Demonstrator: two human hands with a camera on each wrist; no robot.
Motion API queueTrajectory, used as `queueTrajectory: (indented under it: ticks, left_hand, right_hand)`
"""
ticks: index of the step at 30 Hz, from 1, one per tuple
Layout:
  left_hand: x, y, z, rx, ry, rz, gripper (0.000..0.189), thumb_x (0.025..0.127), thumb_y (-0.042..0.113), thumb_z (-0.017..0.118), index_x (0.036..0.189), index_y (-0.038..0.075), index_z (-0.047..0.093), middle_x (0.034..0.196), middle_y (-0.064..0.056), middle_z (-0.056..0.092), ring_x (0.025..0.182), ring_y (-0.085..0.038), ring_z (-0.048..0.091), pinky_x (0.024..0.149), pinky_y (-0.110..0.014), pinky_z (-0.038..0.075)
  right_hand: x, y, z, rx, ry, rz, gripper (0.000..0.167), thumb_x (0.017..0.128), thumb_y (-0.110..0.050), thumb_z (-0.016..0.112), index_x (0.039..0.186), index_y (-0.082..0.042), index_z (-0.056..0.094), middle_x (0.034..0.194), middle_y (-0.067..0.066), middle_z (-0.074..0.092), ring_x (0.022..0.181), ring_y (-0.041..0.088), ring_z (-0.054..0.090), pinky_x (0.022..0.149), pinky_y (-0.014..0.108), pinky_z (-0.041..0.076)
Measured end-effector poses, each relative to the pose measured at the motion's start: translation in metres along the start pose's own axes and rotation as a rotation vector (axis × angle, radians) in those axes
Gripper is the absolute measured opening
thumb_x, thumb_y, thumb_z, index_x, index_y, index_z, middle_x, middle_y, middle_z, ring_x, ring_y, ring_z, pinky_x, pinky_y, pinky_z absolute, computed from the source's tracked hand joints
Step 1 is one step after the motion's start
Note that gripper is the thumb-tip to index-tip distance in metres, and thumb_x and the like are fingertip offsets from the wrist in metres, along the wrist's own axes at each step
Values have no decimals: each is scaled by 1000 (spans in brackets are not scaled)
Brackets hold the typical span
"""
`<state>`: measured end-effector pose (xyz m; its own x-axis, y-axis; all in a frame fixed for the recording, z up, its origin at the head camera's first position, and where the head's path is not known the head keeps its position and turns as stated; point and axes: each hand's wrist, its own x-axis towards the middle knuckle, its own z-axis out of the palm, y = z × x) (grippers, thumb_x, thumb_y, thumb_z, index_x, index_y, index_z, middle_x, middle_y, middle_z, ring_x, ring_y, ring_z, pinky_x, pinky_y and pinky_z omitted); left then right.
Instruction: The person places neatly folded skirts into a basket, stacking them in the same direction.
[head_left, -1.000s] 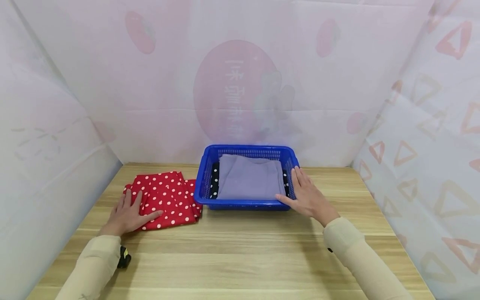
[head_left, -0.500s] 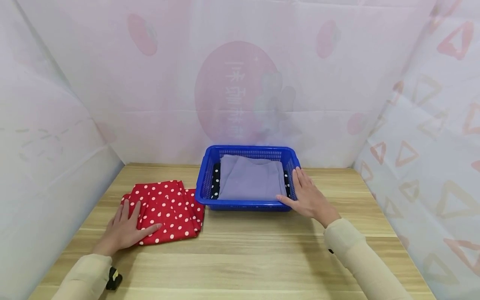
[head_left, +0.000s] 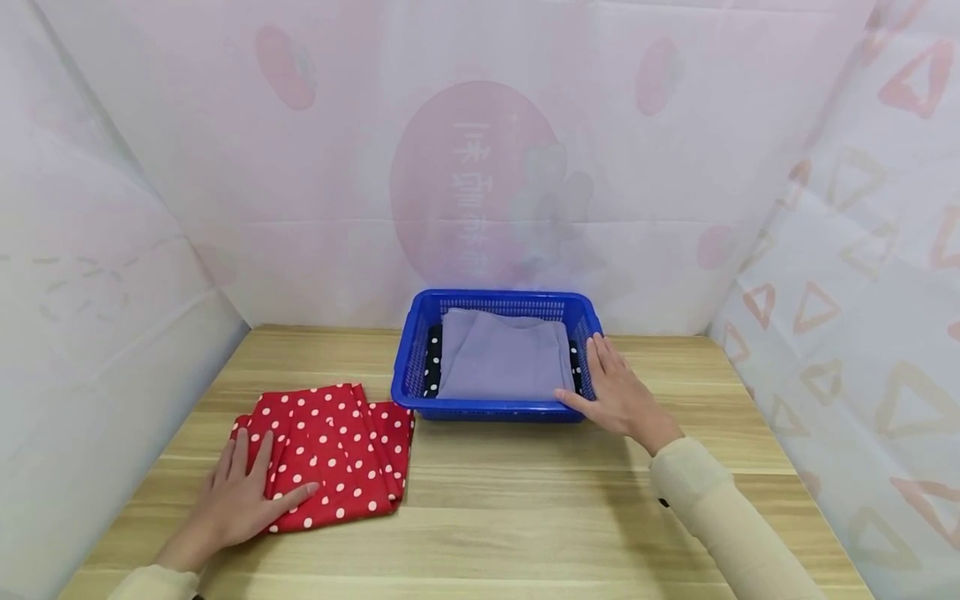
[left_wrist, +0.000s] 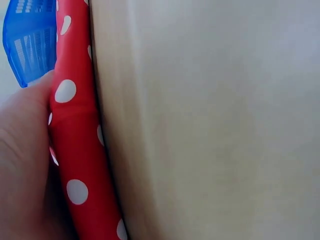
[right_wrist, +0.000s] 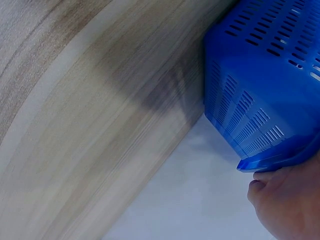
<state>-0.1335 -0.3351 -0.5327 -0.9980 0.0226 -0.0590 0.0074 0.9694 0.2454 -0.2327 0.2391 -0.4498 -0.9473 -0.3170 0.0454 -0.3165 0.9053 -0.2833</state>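
Observation:
A folded red cloth with white dots (head_left: 330, 458) lies on the wooden table, left of the blue basket (head_left: 487, 408). My left hand (head_left: 238, 496) rests on the cloth's left side, fingers spread and straight. Seen from the left wrist, the thumb (left_wrist: 22, 135) lies against the upper side of the thick red fold. My right hand (head_left: 618, 392) touches the basket's front right corner, its fingers extended along the right rim and its thumb on the front rim. Inside the basket a folded grey-purple cloth (head_left: 506, 358) lies over a black cloth with white dots (head_left: 432, 358), mostly hidden.
White printed sheets (head_left: 322, 183) wall in the table at the back and on both sides. The wooden tabletop (head_left: 510, 508) stretches in front of the basket. The basket stands close to the back sheet.
My left hand has slid the red dotted cloth toward the front edge of the table, away from the back sheet. My right hand and the basket have stayed in place.

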Motion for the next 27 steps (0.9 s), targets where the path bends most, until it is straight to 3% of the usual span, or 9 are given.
queueTrajectory:
  ticks: [3, 14, 27]
  left_hand:
    - [-11, 4, 1, -8, 1, -5, 128, 86, 79, 62, 162, -12, 15, 163, -46, 4, 145, -68, 10, 109, -91, 21]
    - [-46, 18, 13, 14, -20, -47, 131, 82, 81, 66, 163, -10, 17, 162, -44, 6, 143, -65, 9, 104, -90, 32]
    - [-61, 67, 21, -16, -62, -90, 137, 76, 89, 63, 165, -4, 19, 168, -38, 3, 149, -60, 4, 112, -87, 26]
  right_hand:
    - [0, 0, 0, -4, 2, -4, 115, 99, -77, 45, 167, 5, 2, 177, 25, -3, 165, 43, -1, 134, 62, 9]
    - [0, 2, 1, 6, -5, 2, 115, 99, -78, 45, 167, 4, 0, 177, 24, -4, 165, 43, -2, 134, 62, 7]
    - [-1, 1, -2, -3, -6, -8, 114, 100, -77, 44, 166, 5, 2, 177, 25, -2, 165, 44, 0, 134, 62, 9]
